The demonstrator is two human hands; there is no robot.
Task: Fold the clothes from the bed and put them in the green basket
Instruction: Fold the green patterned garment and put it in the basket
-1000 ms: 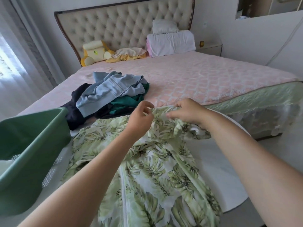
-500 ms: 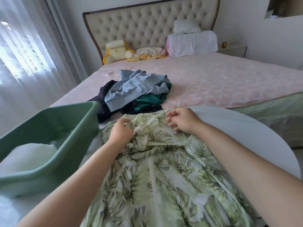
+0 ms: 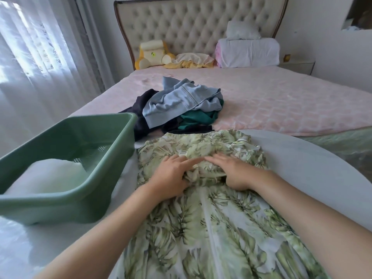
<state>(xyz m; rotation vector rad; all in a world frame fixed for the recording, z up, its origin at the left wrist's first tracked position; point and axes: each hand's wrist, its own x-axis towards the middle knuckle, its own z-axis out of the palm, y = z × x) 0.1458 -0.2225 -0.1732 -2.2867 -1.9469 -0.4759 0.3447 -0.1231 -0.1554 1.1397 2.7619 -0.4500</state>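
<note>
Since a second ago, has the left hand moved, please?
Yes. The left hand has dropped flat onto the leaf-print garment, farther from the clothes pile.

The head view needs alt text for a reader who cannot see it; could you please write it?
The left hand and right hand press flat on a leaf-print garment spread on a white table beside a bed. A green basket holding something white sits to the left, and a pile of unfolded clothes lies on the bed beyond.
</note>
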